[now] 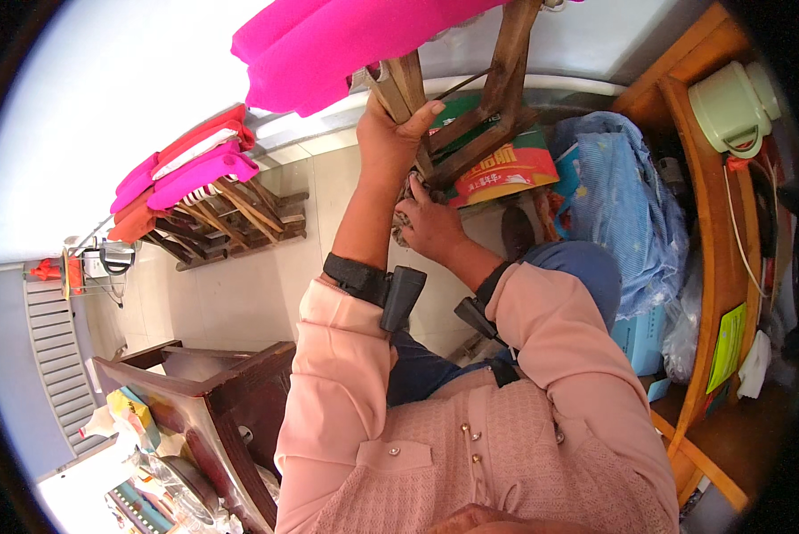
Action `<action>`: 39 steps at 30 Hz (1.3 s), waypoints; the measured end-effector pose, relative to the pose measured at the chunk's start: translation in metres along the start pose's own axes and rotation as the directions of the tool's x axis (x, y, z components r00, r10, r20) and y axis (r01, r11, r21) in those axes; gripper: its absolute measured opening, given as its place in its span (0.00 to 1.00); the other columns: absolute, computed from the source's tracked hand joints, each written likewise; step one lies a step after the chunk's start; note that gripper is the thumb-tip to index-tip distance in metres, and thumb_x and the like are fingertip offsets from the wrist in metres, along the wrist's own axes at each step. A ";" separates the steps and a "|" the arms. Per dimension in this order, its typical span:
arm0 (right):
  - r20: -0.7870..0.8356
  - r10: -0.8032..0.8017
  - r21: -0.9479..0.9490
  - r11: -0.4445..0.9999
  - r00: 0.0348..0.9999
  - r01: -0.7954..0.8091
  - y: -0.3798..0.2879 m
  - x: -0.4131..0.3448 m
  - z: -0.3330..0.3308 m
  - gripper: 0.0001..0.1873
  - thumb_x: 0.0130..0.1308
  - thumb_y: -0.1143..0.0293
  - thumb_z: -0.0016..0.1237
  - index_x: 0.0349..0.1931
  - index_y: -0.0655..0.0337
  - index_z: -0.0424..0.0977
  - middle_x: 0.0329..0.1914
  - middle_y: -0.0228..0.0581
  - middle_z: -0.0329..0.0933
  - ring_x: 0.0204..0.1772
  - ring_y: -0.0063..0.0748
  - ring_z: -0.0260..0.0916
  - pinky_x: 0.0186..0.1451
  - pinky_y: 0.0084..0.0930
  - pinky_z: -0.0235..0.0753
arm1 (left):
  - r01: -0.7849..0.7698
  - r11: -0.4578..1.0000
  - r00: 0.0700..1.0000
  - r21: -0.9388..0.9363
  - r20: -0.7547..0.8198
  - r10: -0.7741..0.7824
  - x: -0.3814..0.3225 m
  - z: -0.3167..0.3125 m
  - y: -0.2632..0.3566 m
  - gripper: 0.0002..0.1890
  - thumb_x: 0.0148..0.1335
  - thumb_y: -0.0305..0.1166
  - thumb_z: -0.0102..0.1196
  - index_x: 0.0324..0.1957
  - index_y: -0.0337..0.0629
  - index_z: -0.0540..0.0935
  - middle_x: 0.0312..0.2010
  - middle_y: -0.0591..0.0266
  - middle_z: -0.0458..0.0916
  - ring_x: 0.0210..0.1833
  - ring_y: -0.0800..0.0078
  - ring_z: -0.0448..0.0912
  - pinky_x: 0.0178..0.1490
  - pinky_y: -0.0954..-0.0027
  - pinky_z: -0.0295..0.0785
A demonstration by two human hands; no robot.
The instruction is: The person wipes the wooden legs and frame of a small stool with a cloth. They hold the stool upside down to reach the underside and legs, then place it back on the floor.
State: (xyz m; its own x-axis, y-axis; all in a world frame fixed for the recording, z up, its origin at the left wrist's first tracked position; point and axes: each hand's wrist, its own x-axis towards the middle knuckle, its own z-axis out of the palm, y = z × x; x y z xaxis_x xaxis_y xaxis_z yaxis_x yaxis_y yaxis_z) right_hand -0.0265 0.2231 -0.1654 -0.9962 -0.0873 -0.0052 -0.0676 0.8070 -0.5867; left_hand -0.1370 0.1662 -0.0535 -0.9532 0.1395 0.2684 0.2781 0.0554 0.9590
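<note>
My left hand [389,137] grips the upper part of a wooden leg [407,80] of a folding stool. A bright pink fabric cover [346,50] lies over the stool's top. Lower down, my right hand [432,223] holds a bunched, brown-patterned cloth [400,233] close to the bottom end of the wooden frame, its index finger pointing up along the wood. Most of the cloth is hidden behind the fingers. The stool's crossed dark bars [473,143] slant to the right of both hands.
Folded stools with pink and red covers [202,177] lean by the wall at left. Behind the held stool is a red and green printed box [506,167]. A blue cloth bundle [623,200] and wooden shelf [693,200] stand right; a dark wooden table [239,374] stands lower left.
</note>
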 end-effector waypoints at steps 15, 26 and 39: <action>-0.008 -0.013 0.080 0.997 1.000 0.014 0.011 0.015 -0.006 0.18 0.53 0.64 0.52 0.46 0.52 0.73 0.73 0.52 0.53 0.53 0.55 0.74 0.53 0.43 0.75 | 0.043 0.999 0.999 0.003 0.015 -0.043 0.001 -0.001 0.007 0.18 0.53 0.35 0.70 0.39 0.35 0.78 0.33 0.60 0.85 0.35 0.77 0.80 0.39 0.74 0.75; -0.004 0.080 0.164 0.983 0.997 -0.078 0.002 -0.015 -0.011 0.17 0.53 0.66 0.51 0.45 0.53 0.73 0.74 0.50 0.53 0.54 0.54 0.73 0.52 0.42 0.75 | -0.044 0.996 0.999 0.075 0.007 0.044 0.002 -0.001 -0.002 0.25 0.50 0.38 0.72 0.44 0.35 0.75 0.33 0.58 0.84 0.33 0.74 0.81 0.36 0.72 0.76; 0.038 0.121 0.070 0.990 0.992 -0.123 -0.001 -0.029 -0.013 0.16 0.53 0.65 0.52 0.44 0.52 0.73 0.72 0.45 0.57 0.55 0.53 0.72 0.52 0.43 0.75 | -0.040 0.999 0.999 0.035 -0.005 0.040 0.006 -0.001 -0.005 0.25 0.49 0.40 0.73 0.41 0.34 0.77 0.31 0.58 0.85 0.32 0.74 0.81 0.36 0.72 0.76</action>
State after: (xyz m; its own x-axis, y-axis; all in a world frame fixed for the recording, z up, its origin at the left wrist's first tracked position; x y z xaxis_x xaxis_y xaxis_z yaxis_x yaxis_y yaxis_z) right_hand 0.0017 0.2327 -0.1539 -0.9942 -0.0112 -0.1068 0.0598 0.7685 -0.6370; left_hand -0.1441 0.1657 -0.0564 -0.9418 0.1366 0.3071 0.3199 0.0839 0.9437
